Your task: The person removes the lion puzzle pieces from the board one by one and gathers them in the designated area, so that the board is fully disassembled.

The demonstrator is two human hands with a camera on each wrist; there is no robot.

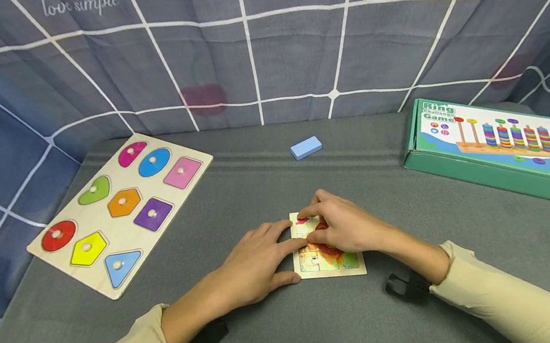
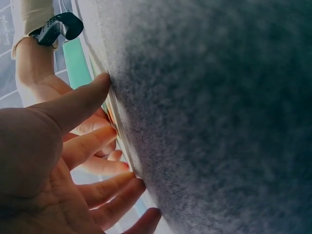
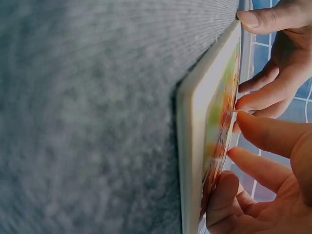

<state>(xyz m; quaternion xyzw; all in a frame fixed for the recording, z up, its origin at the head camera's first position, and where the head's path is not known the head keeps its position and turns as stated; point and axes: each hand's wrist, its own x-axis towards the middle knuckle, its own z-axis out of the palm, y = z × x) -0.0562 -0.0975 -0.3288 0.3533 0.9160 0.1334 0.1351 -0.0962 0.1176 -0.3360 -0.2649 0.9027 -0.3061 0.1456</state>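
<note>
A small jigsaw puzzle (image 1: 343, 264) in a pale wooden frame lies flat before me, with orange, yellow and green printing. My left hand (image 1: 255, 262) lies along its left side, fingers extended. The left thumb (image 3: 249, 19) rests at the near corner of the frame, and the left index fingertip reaches over the pieces. From the right, my right hand (image 1: 345, 223) bends over the puzzle's upper part and hides much of the picture. Its thumb (image 3: 253, 127) and index finger (image 3: 253, 163) pinch at a puzzle piece low on the board, right by the left index fingertip.
A wooden shape board (image 1: 99, 207) with knobbed coloured pieces lies to the left. A light-blue block (image 1: 306, 148) sits beyond the puzzle. The green Ring Challenge Game box (image 1: 502, 178) is at the right. A grid-patterned cloth (image 1: 291, 49) hangs behind the grey tabletop (image 1: 256, 185).
</note>
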